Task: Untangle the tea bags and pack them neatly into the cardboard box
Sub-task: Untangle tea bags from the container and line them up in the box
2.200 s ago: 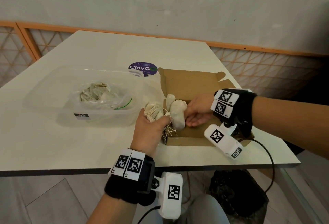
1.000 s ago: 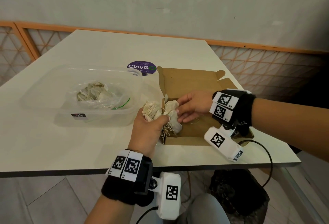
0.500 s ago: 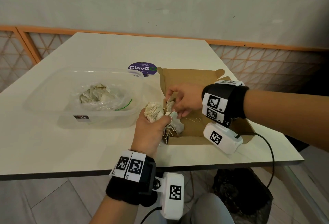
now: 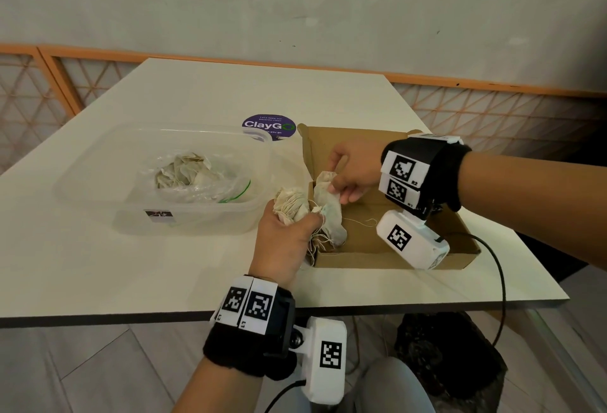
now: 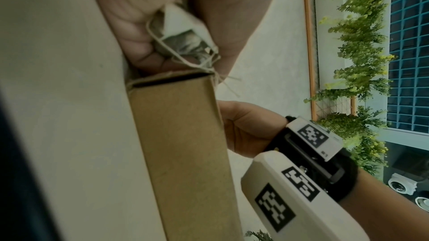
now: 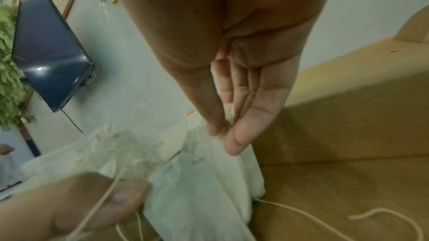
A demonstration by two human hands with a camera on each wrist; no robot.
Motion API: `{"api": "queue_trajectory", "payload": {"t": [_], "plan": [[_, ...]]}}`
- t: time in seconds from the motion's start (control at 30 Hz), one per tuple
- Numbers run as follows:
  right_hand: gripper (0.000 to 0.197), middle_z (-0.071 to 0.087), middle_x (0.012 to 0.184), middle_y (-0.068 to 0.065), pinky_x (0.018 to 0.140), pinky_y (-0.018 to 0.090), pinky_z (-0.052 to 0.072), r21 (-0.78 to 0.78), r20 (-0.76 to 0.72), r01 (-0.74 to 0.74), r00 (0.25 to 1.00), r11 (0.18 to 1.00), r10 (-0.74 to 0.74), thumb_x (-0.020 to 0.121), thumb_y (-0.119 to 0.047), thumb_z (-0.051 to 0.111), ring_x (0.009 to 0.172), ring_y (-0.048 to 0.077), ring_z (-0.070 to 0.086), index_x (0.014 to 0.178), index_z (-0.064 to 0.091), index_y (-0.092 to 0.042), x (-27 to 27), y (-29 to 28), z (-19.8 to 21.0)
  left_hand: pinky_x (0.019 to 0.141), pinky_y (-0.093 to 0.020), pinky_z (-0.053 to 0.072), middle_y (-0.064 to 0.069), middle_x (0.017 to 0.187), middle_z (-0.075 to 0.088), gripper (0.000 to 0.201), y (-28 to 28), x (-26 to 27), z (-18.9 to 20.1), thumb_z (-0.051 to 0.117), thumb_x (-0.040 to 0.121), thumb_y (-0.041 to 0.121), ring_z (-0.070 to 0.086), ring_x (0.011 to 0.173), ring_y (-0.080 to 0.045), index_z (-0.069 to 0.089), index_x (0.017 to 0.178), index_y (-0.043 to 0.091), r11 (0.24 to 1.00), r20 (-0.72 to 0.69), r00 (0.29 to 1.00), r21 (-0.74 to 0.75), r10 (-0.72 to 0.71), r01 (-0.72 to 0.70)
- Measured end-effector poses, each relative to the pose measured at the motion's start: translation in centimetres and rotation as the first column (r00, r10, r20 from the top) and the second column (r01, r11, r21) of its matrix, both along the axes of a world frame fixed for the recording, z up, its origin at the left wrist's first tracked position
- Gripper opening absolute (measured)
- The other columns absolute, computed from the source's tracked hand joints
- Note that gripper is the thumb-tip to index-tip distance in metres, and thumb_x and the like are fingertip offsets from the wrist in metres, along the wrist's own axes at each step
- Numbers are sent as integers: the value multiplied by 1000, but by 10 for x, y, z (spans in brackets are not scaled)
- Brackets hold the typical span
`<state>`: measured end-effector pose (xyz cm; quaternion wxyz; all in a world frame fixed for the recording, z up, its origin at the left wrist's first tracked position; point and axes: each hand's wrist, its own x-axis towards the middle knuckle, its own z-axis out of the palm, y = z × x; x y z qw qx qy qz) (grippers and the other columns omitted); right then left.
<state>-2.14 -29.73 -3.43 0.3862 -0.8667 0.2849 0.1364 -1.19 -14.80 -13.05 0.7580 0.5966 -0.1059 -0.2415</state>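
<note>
**Two hands part tangled tea bags over a cardboard box**

The left hand (image 4: 285, 235) is closed around a crumpled bunch of pale tea bags with knotted strings (image 4: 293, 206), held at the open brown cardboard box's (image 4: 387, 258) nine o'clock edge. The right hand (image 4: 354, 172), at three o'clock from the bunch, pinches the top of one pale tea bag (image 4: 329, 212), apparently joined to the bunch by string. At nine o'clock a clear plastic tub (image 4: 98, 182) holds a bag of more tea bags (image 4: 184, 173) on the white table (image 4: 213, 91).
</note>
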Motion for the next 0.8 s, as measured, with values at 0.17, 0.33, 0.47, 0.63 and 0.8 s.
{"api": "queue_trajectory", "payload": {"t": [0.17,0.33,0.47,0.63,0.8], "plan": [[13,67,98,23,69,25,53,-49,-76,67,995,997,-71,87,-3,60,72,22,63,97,59,5,-16,-9,3,84,-49,55,-8,91,68,42,0,1,-2,74,62,12,67,88,-28,59,101,13,1000,-3,1000,0,-2,2],[26,66,78,13,62,21,54,52,-167,84,983,995,-75,84,-16,67,64,16,62,100,61,3,-20,-3,-15,83,-48,55,-10,93,68,34,-2,2,-5,71,76,-1,67,87,-28,59,105,11,1000,10,1000,0,14,-14],[11,60,70,13,51,20,53,139,-168,123,981,983,-99,90,-12,59,45,12,61,86,53,-3,-16,1,-23,81,-44,55,-9,91,68,42,-1,2,-4,76,64,10,67,84,-24,60,103,11,1000,34,999,1,10,-10],[7,65,56,10,55,20,55,223,-185,244,961,944,-204,90,1,54,46,12,64,91,59,5,-22,-5,-19,81,-44,55,-6,88,68,40,-2,3,-5,75,64,12,67,83,-24,60,100,13,1000,39,999,10,9,-9],[6,66,53,13,56,23,55,280,-210,298,947,913,-244,88,1,56,44,14,64,84,59,4,-20,-3,-20,83,-46,55,-11,94,68,38,-1,3,-5,74,72,3,67,88,-28,59,107,8,1000,36,999,18,20,-21]]}}
